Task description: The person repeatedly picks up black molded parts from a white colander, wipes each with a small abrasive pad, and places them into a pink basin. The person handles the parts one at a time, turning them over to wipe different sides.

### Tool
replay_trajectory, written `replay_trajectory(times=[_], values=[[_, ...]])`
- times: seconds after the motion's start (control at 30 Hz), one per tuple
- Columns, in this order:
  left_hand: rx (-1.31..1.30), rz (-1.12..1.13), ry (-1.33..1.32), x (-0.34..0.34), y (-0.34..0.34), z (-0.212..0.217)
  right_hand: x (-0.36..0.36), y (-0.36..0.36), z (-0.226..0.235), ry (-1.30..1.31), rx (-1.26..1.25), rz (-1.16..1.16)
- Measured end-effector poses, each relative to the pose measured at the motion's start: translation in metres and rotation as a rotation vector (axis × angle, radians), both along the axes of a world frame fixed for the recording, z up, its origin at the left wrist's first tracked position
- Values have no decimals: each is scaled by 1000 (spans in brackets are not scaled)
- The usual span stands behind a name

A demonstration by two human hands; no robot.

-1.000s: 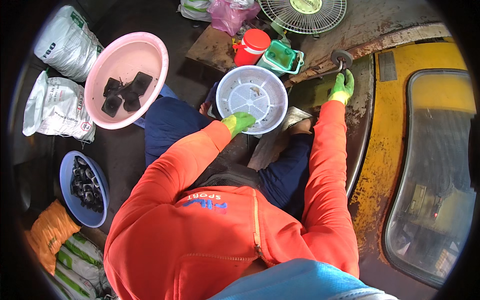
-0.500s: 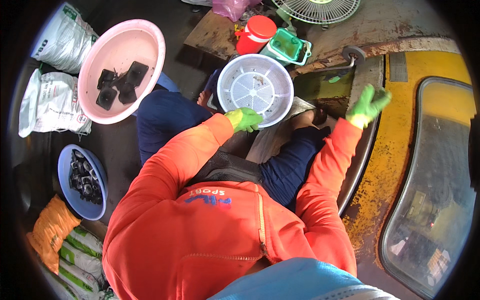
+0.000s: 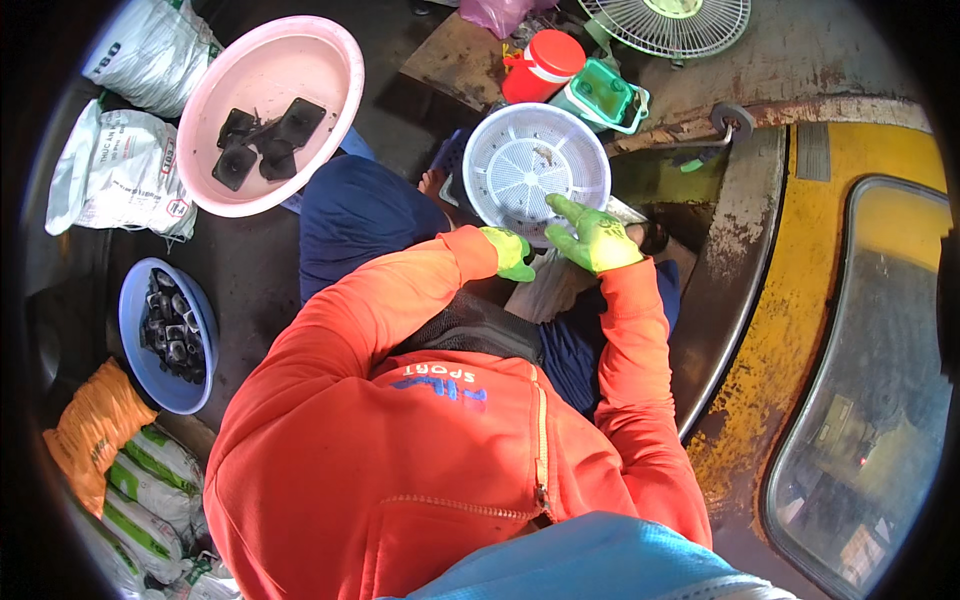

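Note:
A white perforated plastic basket [image 3: 486,170] stands in front of me between my knees, with a few small dark bits and a pale brownish scrap inside. My left hand [image 3: 509,254], in a green-yellow glove, is at its near rim with fingers curled in; whether it grips the rim is hidden. My right hand [image 3: 597,239], gloved alike, reaches over the near right rim. Its index finger and thumb are spread apart, pointing into the basket, with nothing seen between them.
At left are a pink basin [image 3: 240,90] with black square plastic pieces, a blue basin [image 3: 208,340] with dark pieces, and sacks [image 3: 130,180]. Beyond the basket are a red jug [image 3: 535,72], a green-white container [image 3: 598,95] and a fan [image 3: 690,25]. A rusty yellow panel [image 3: 800,280] borders the right.
My right hand has swung in from the far right to the basket's near rim. My left hand has drawn slightly back toward me, its fingers curling. The view has shifted a little.

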State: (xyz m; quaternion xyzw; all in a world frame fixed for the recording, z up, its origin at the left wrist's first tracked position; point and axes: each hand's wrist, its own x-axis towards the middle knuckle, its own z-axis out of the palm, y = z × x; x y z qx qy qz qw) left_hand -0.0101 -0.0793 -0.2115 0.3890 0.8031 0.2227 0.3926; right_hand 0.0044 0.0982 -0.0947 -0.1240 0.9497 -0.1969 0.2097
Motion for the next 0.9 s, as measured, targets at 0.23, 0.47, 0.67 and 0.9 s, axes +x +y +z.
replay_trajectory(times=[0.23,0.47,0.67,0.9], values=[[-28,26,-35,0,2,-6,1,0,-2,-215,146,19],[-67,-52,-29,-2,5,-6,0,-8,7,-246,58,19],[-65,-58,-34,-2,2,4,3,-6,11,-222,69,33],[-42,-20,-71,-2,0,12,9,-1,6,-104,28,54]])
